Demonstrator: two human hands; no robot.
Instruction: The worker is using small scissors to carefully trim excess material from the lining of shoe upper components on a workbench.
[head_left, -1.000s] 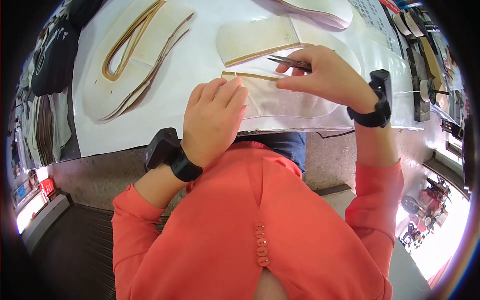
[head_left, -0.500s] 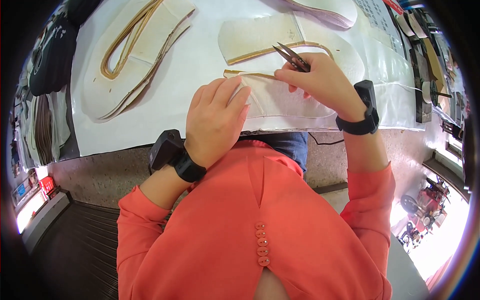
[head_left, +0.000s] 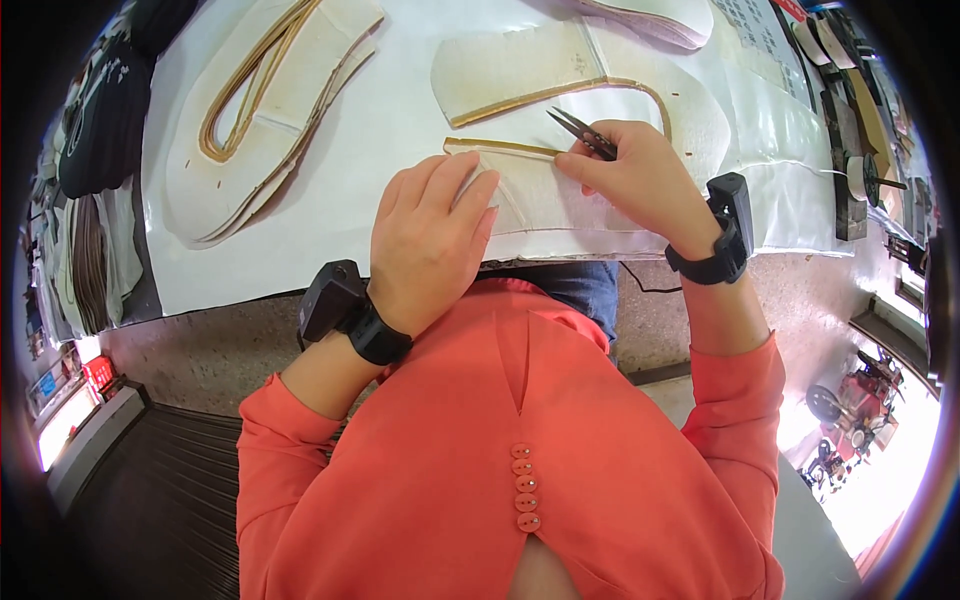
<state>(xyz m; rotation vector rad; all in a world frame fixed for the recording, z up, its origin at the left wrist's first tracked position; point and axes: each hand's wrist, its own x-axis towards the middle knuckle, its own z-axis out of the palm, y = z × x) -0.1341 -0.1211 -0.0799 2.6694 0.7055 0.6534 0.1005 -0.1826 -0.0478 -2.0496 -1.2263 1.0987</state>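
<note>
A white curved fabric piece (head_left: 570, 210), shaped like a shoe upper, lies at the near edge of the table, its U-shaped opening edged with a tan strip (head_left: 505, 147). My left hand (head_left: 428, 230) rests on its left end, fingers stretched out and holding nothing. Small dark pointed scissors (head_left: 588, 136) are in my right hand (head_left: 648, 185), blades pointing up and left. That hand's thumb and fingertips are at the tan strip near its middle; whether they pinch it is hard to see. My right palm hides part of the scissors.
Similar pieces lie stacked at the left of the white-covered table (head_left: 330, 235); another white piece (head_left: 680, 25) is at the far edge. A dark bar (head_left: 848, 190) with a reel (head_left: 862, 178) stands at the right. Dark cloth bundles (head_left: 105, 120) hang at the left.
My right hand has shifted slightly, its fingers closer together, and the scissors have tilted a little. More of the tan strip shows beneath them. My left hand has barely moved.
</note>
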